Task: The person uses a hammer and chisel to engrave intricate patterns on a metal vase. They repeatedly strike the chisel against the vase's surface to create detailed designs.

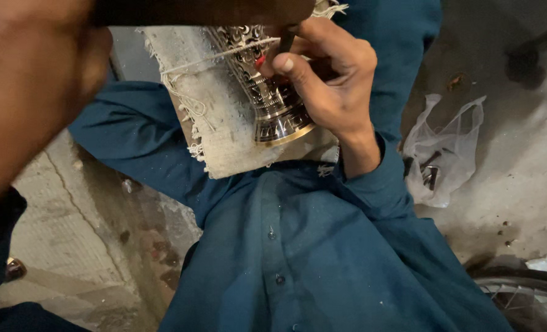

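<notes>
A shiny engraved metal vessel [273, 107] lies on a frayed grey cloth pad [215, 123] over my lap. My right hand [332, 83] pinches a thin dark tool with a red mark [284, 44], its tip set against the vessel's patterned side. My left hand [33, 80] is raised close to the camera at the upper left and is badly blurred. It seems to grip a dark bar [206, 11] that runs across the top edge. I wear a blue buttoned shirt [298, 246].
A white plastic bag [451, 132] with dark metal pieces inside lies on the concrete floor to the right. Part of a spoked wheel [525, 301] shows at the bottom right. A small dark round object [15, 268] sits at the lower left.
</notes>
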Tool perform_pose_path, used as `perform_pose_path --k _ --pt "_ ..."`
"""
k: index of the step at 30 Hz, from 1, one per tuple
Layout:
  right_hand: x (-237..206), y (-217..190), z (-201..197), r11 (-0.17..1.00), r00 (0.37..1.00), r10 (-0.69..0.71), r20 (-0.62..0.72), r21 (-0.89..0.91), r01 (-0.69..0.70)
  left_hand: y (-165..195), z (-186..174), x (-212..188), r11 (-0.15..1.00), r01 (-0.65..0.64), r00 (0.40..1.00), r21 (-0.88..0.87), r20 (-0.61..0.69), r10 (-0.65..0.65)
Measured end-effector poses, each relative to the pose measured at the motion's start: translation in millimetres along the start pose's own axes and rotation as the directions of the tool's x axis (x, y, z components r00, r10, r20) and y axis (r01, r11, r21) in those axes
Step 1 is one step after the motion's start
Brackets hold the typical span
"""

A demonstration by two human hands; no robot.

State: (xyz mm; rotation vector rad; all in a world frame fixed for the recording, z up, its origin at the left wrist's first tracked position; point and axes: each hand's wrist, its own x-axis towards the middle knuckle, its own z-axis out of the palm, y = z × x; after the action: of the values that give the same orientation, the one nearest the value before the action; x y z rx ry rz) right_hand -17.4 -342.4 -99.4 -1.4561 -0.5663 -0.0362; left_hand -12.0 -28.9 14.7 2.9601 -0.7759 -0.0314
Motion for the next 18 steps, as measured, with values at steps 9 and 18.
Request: perform_pose_path --k 9,18 --pt "-3 -1 1 0.998 0.998 0.066 -0.011 0.015 -0.066 -2 -8 3 0.995 -0.096 0.993 0.008 -0.073 0.097" --pt "-4 10 7 0.983 0.991 0.061 -0.120 0.182 -0.038 -4 -9 7 0.996 0.046 0.999 -0.075 0.011 -0.045"
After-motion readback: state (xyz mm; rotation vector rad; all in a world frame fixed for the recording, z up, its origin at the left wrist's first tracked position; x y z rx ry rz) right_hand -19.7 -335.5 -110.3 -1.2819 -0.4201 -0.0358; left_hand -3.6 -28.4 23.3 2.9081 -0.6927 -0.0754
